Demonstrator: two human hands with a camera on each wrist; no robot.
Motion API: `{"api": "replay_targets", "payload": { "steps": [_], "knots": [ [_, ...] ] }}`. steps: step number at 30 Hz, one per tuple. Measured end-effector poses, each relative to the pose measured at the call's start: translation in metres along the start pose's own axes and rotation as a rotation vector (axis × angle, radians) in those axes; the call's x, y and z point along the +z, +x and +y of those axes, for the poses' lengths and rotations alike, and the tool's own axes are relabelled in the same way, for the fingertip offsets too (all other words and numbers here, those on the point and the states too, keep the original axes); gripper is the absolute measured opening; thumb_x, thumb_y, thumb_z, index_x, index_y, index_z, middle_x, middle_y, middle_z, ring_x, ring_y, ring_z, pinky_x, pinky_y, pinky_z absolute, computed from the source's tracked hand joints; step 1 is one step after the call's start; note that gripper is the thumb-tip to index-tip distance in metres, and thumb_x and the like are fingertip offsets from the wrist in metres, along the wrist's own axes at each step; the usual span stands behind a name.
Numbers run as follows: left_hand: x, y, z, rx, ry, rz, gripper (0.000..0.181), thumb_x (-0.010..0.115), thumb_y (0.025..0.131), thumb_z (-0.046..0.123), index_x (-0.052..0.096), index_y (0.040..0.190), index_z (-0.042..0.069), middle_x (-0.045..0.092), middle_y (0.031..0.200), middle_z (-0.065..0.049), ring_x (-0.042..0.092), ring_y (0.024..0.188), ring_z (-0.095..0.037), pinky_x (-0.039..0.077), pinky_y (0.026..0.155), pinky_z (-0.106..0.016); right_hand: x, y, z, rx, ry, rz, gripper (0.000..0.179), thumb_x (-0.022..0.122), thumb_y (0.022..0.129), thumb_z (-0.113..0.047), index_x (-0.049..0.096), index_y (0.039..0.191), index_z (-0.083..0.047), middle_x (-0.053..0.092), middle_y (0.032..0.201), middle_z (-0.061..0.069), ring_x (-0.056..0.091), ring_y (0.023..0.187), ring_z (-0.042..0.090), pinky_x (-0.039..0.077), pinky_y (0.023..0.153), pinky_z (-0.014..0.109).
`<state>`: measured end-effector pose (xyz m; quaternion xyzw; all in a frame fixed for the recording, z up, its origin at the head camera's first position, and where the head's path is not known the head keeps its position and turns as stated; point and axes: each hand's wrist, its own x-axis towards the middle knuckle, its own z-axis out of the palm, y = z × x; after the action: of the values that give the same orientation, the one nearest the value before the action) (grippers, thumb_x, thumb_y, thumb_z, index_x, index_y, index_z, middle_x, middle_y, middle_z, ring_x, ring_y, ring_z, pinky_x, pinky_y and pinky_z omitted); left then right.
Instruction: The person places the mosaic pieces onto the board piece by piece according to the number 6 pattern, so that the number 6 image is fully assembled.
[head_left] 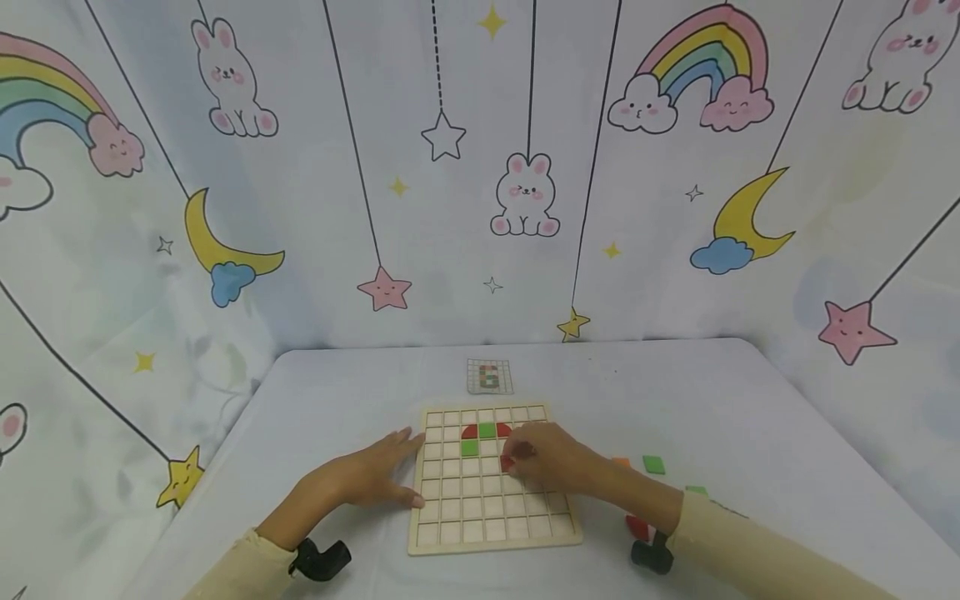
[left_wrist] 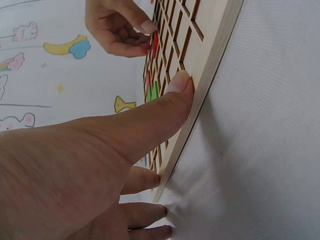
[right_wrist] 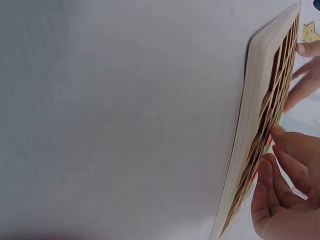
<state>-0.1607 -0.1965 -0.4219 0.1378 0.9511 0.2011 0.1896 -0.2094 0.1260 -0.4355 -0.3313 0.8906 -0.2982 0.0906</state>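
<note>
A wooden grid board point(head_left: 495, 549) lies on the white-covered table. My left hand point(head_left: 375, 473) is at its left side, with spread fingers and the thumb touching the frame. Over the middle of the board my right hand point(head_left: 553, 457) pinches a small red tile point(head_left: 506, 463) between thumb and fingers, close over a cell. In the far rows sit a green square tile point(head_left: 487, 430) between two red round-cornered tiles, the left one point(head_left: 470, 432) and the right one point(head_left: 503, 430), the latter partly behind the right hand. Another green square tile point(head_left: 469, 448) fills a cell below the left red one.
Beyond the board lies a small gridded card point(head_left: 489, 377) with a coloured pattern. Loose tiles lie right of the board around the right forearm: a green one point(head_left: 653, 464), an orange one point(head_left: 621, 462) and a red one point(head_left: 637, 527). A patterned curtain point(head_left: 465, 208) stands behind the table.
</note>
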Motion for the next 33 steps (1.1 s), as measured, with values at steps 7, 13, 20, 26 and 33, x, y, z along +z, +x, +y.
{"api": "replay_targets", "payload": {
  "steps": [7, 13, 20, 26, 33],
  "knots": [
    [0.001, 0.002, -0.001, 0.007, 0.002, 0.0, 0.105, 0.085, 0.085, 0.053, 0.034, 0.165, 0.008, 0.025, 0.172, -0.025, 0.023, 0.16, -0.042, 0.028, 0.127, -0.06, -0.018, -0.008, 0.007, 0.175, 0.061, 0.027, 0.018, 0.078, 0.094, -0.013, 0.074, 0.112, -0.013, 0.068, 0.105, -0.003, 0.061, 0.1, 0.015, 0.055, 0.09, 0.039],
    [0.0, 0.002, -0.001, 0.007, 0.007, 0.0, 0.105, 0.085, 0.085, 0.053, 0.034, 0.165, 0.007, 0.025, 0.172, -0.025, 0.023, 0.16, -0.042, 0.028, 0.127, -0.06, -0.036, -0.023, 0.031, 0.186, 0.0, 0.08, 0.019, 0.077, 0.096, -0.015, 0.073, 0.114, -0.014, 0.068, 0.104, -0.004, 0.061, 0.102, 0.015, 0.055, 0.089, 0.037],
    [0.0, 0.001, -0.001, 0.009, 0.006, 0.001, 0.104, 0.085, 0.085, 0.053, 0.035, 0.165, 0.008, 0.026, 0.171, -0.025, 0.024, 0.16, -0.043, 0.028, 0.127, -0.061, -0.059, -0.053, 0.06, 0.285, -0.026, 0.113, 0.03, 0.081, 0.094, -0.021, 0.071, 0.121, -0.013, 0.071, 0.112, -0.001, 0.064, 0.106, 0.018, 0.058, 0.093, 0.043],
    [0.001, 0.0, 0.0, 0.015, 0.012, -0.005, 0.104, 0.084, 0.086, 0.052, 0.035, 0.164, 0.006, 0.025, 0.171, -0.027, 0.025, 0.159, -0.043, 0.029, 0.127, -0.06, -0.083, -0.083, 0.079, 0.317, -0.041, 0.136, 0.04, 0.08, 0.095, -0.028, 0.069, 0.129, -0.01, 0.072, 0.122, 0.007, 0.066, 0.112, 0.026, 0.061, 0.093, 0.048],
    [0.0, 0.001, 0.001, 0.022, 0.015, -0.008, 0.104, 0.084, 0.086, 0.052, 0.034, 0.164, 0.004, 0.025, 0.17, -0.029, 0.025, 0.159, -0.045, 0.028, 0.126, -0.061, -0.096, -0.112, 0.103, 0.351, -0.022, 0.116, 0.045, 0.081, 0.093, -0.031, 0.069, 0.13, -0.007, 0.072, 0.123, 0.01, 0.066, 0.115, 0.031, 0.059, 0.098, 0.054]
  ]
}}
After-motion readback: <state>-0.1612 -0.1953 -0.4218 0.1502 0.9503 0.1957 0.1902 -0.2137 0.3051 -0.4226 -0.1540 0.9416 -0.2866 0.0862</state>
